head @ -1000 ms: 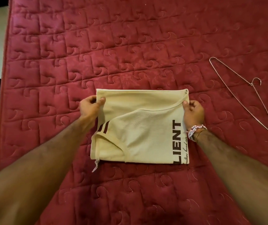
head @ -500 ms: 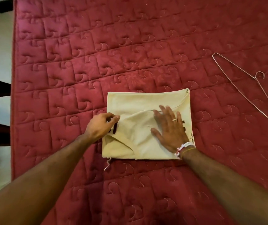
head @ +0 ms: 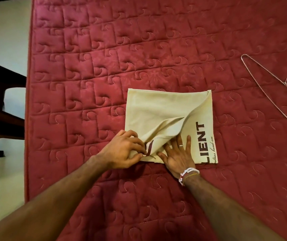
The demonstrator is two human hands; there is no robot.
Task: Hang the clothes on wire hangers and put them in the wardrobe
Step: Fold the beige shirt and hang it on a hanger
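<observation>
My left hand (head: 121, 150) pinches a striped layer of the folded shirt (head: 165, 108) on the bed (head: 104, 66); my right hand (head: 179, 153), flat and spread, pins the cloth just beside. I'd peel slowly against that pin; the wire hanger (head: 269, 94) lies well off to its right

Two forearms enter from the lower edge, both bare along their visible length. Right hand (head: 177, 157): one thin, pale metal ring band (head: 180, 145) on a finger. Right wrist: looped bracelet of small white and pink beads (head: 188, 172), with a thin yellow-orange thread band (head: 192, 175) just beside it. Left hand (head: 121, 151): bare
</observation>
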